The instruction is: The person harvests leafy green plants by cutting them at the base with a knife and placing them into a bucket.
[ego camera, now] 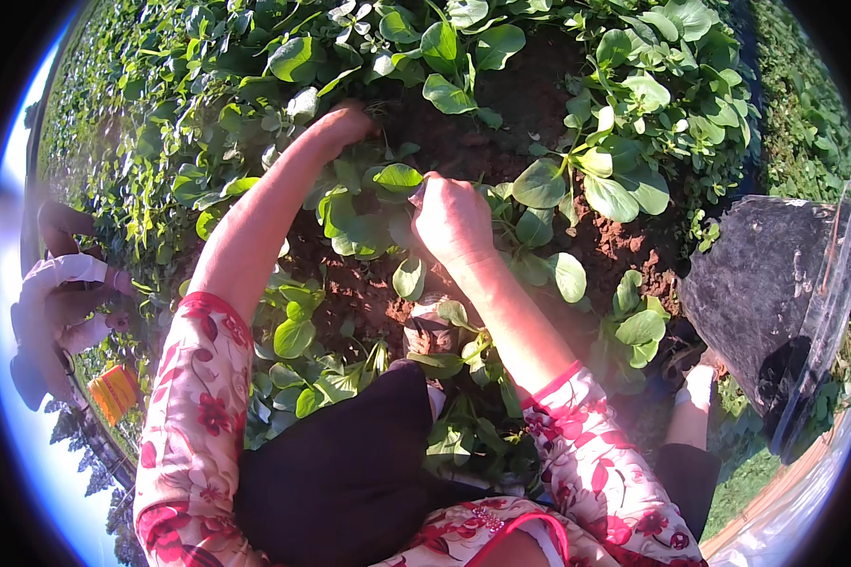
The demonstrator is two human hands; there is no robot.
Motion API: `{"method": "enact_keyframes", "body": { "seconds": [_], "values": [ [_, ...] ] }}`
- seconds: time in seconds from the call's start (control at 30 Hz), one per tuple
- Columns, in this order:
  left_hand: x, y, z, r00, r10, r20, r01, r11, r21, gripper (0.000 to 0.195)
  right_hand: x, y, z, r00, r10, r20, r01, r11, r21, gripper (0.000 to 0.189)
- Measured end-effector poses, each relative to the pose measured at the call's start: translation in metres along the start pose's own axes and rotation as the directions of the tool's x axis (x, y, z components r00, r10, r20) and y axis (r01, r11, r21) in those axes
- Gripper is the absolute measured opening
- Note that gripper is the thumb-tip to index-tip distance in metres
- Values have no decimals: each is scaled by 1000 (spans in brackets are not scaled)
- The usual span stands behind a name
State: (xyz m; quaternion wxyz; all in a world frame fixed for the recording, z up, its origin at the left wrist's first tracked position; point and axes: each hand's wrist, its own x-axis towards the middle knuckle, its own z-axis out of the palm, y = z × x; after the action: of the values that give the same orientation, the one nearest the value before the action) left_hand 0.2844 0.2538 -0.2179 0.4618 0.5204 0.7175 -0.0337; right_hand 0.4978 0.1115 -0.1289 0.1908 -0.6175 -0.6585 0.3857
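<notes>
My left hand (351,124) reaches into the leaves at the upper middle, its fingers partly hidden by plants and shade. Thin stalks show beside the fingertips, but whether they are gripped is unclear. Lower and to the right, my right hand (450,212) is closed in a fist around a small dark object (418,193), of which only an end shows beside the thumb; its kind cannot be told. Broad-leaved green plants (397,177) stand right by this fist. Between and beyond the hands lies bare reddish soil (461,142).
A large black bucket-like container (759,283) lies at the right. Dense low weeds (142,106) cover the upper left. Another person (64,305) bends over plants at the far left, near an orange-yellow basket (113,393). My shoe (431,329) rests among the plants.
</notes>
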Motion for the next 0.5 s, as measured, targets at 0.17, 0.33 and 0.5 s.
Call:
{"method": "enact_keyframes", "body": {
  "seconds": [0.17,0.33,0.5],
  "values": [
    [-13,38,-5,943,174,-283,-210,972,-103,24,-6,8,-25,994,54,-95,-49,997,60,9],
    [25,-14,-7,867,246,-434,-194,968,161,34,7,-12,-18,994,-11,-111,17,999,48,6],
    [14,21,21,984,162,-70,-126,922,366,47,14,0,-18,994,23,-103,-25,999,-21,7]
  ]
}}
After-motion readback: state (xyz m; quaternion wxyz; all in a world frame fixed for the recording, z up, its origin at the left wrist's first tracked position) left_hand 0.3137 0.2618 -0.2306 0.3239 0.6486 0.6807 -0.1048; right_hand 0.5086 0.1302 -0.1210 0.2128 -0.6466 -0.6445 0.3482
